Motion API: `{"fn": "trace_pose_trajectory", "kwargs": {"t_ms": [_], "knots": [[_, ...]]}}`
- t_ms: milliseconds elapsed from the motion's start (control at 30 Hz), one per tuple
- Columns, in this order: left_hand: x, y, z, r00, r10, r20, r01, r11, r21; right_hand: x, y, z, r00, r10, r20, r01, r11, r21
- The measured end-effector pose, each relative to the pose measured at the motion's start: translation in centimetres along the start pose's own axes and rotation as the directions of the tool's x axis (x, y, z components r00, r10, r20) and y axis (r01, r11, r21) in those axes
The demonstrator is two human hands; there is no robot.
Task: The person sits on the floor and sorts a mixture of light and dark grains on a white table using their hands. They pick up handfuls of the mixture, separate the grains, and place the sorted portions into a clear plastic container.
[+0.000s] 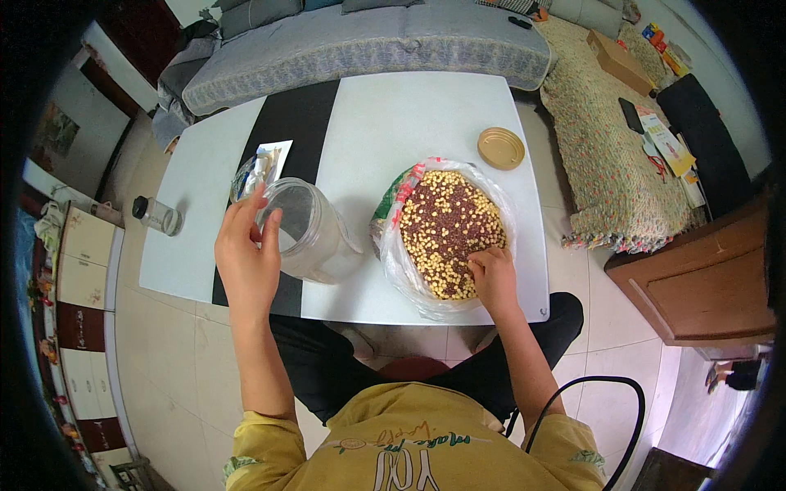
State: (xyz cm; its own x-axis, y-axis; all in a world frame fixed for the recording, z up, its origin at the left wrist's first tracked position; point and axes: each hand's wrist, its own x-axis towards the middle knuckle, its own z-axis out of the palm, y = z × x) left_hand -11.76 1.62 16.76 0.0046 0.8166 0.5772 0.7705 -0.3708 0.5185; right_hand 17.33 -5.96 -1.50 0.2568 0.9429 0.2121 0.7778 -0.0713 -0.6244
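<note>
My left hand [248, 237] is at the rim of a clear, wide-mouthed jar [323, 245], which stands on the table. Its fingers and thumb are spread apart, the thumb over the jar's mouth, and nothing shows between them. To the right, a clear plastic bag [393, 270] with red and green print lies rolled open. A mix of pale yellow kernels and small dark red grains [446, 221] fills it. My right hand [493, 274] reaches over the bag's right side, fingertips bent together against the mix. Whatever those fingertips pinch is hidden.
A gold round lid [501, 148] lies behind the bag. Beyond the jar sits a small clear packet [264, 170] on white card. A lidded bottle [157, 216] stands at the left of the white and black table [409, 114]. Sofas [360, 53] border the far side.
</note>
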Motion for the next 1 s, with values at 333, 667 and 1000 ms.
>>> {"fn": "trace_pose_trajectory", "kwargs": {"t_ms": [333,667,1000], "knots": [[-8.5,3.1,10.4,0.817,0.357,0.453,-0.159,0.894,-0.419,-0.7,0.2,-1.0,0.995,0.029,0.091,-0.034,0.997,0.063],[-11.4,2.6,18.2,0.623,0.359,0.695,-0.281,0.932,-0.229,-1.5,1.1,-1.6,0.989,0.127,0.082,-0.131,0.99,0.051],[-10.2,2.5,16.4,0.671,0.313,0.672,-0.154,0.946,-0.286,-1.5,1.0,-1.5,0.996,0.082,-0.033,-0.076,0.984,0.16]]}}
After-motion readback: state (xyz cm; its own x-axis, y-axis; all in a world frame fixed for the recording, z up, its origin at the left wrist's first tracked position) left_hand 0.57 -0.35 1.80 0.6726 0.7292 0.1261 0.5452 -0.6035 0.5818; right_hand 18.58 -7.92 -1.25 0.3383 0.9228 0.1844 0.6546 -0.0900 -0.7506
